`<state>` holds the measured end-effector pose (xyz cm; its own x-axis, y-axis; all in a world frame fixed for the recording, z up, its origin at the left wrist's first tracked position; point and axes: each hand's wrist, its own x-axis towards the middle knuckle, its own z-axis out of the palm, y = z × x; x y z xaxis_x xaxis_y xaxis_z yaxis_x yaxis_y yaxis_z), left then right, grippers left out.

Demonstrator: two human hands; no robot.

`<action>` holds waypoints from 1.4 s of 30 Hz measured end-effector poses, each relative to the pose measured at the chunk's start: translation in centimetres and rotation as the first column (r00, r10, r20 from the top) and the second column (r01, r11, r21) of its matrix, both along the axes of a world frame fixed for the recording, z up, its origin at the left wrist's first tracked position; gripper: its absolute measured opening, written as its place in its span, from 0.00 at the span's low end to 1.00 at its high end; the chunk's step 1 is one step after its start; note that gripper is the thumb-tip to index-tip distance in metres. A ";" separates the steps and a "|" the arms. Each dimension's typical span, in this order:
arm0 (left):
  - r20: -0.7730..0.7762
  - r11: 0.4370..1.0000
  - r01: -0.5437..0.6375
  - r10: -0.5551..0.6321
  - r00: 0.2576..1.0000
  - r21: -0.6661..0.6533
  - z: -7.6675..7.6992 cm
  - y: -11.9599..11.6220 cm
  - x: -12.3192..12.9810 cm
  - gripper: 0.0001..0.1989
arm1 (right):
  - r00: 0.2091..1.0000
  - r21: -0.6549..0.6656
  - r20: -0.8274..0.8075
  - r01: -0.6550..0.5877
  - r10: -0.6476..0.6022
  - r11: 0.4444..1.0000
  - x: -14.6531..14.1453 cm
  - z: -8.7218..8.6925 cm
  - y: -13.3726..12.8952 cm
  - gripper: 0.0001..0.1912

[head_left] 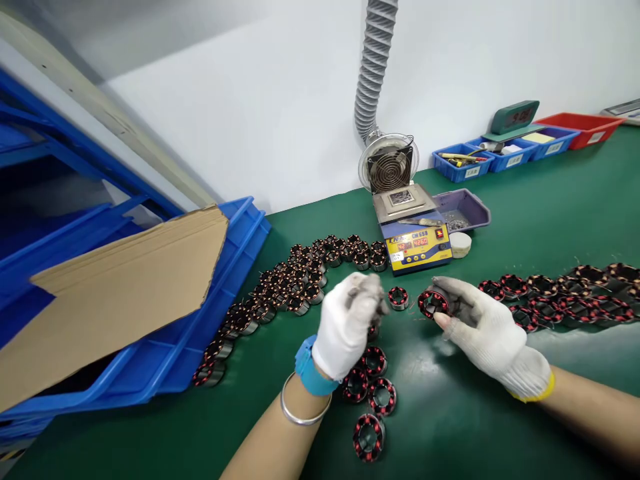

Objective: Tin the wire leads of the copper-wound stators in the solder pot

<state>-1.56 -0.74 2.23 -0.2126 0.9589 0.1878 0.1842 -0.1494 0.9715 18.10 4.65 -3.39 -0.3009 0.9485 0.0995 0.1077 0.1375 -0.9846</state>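
My right hand, in a white glove with greyed fingers and a bare thumb tip, pinches a ring-shaped red and black coil part above the green table. To its left is my left hand, gloved, its fingers curled together and blurred; what they hold, if anything, cannot be made out. Between the hands one red-black ring rests on the table. Several more red-black rings lie below and beside my left hand, one partly hidden by it.
Copper-topped rings cluster at left beside a blue crate with cardboard. Behind stands a solder pot under a fan and duct, with a purple tray and white round container. More rings line the right.
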 end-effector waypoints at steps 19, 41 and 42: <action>0.036 0.877 0.295 -0.304 0.952 -0.379 -1.0 0.2 2.5 0.13 | 0.998 0.050 0.061 0.016 -0.020 0.999 0.3 0.7 -0.2 0.29; -0.089 0.979 0.000 -0.019 0.996 -0.202 1.7 0.1 -0.4 0.18 | 0.928 0.398 0.327 0.034 -0.176 0.917 0.7 2.9 5.0 0.27; -0.161 0.978 0.012 -0.046 0.986 -0.210 2.0 0.2 -0.7 0.18 | 0.890 0.453 0.403 0.010 -0.215 0.891 0.5 4.0 6.7 0.28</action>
